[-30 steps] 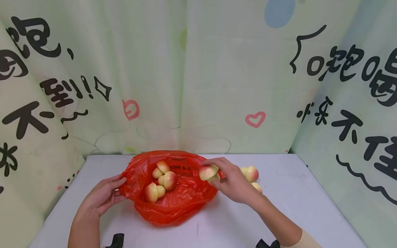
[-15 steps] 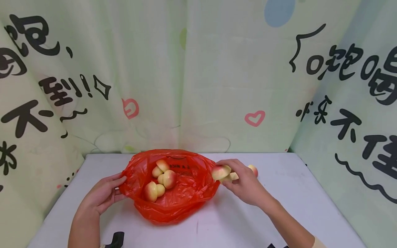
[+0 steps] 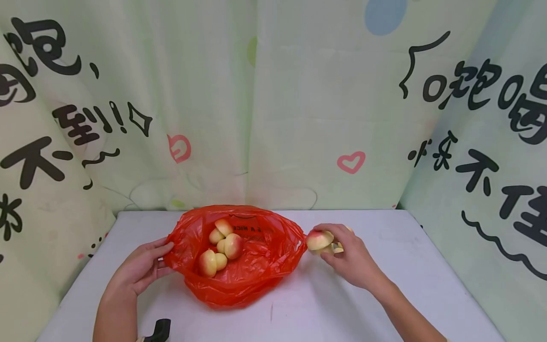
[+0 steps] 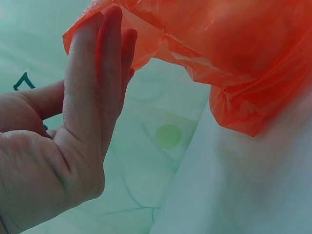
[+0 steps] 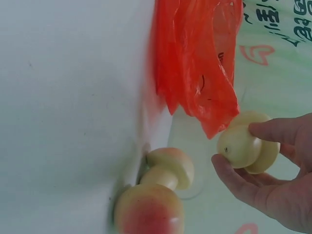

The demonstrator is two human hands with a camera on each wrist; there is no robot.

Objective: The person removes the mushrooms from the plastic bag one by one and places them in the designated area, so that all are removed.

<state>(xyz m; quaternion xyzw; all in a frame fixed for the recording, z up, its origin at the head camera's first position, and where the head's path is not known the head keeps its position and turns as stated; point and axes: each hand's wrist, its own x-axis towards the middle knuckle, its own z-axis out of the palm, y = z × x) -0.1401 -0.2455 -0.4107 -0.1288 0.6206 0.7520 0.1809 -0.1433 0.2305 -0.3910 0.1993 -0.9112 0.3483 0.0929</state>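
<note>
A red plastic bag [image 3: 260, 266] lies with its mouth spread on the table. Inside it are three toy mushrooms with yellow-and-pink caps, one being the middle mushroom [image 3: 233, 247]. My left hand [image 3: 138, 266] pinches the bag's left rim between thumb and fingers. In the left wrist view, the fingers [image 4: 83, 83] stand fairly straight against the film. Just right of the bag, my right hand [image 3: 352, 259] grips another toy mushroom [image 3: 319, 241] between thumb and fingers. In the right wrist view that mushroom [image 5: 239, 146] is close to the bag's corner; whether they touch I cannot tell.
Two more mushrooms, one nearer [image 5: 148, 212] and one farther [image 5: 170, 168], rest on the white table [image 3: 273, 327], mostly hidden behind my right hand in the head view. A printed pale green curtain [image 3: 290, 118] surrounds the table at the back and sides.
My right hand has moved right, from the bag's right rim to outside it, still holding the mushroom. The bag's right edge has stretched outward. My left hand has stayed put.
</note>
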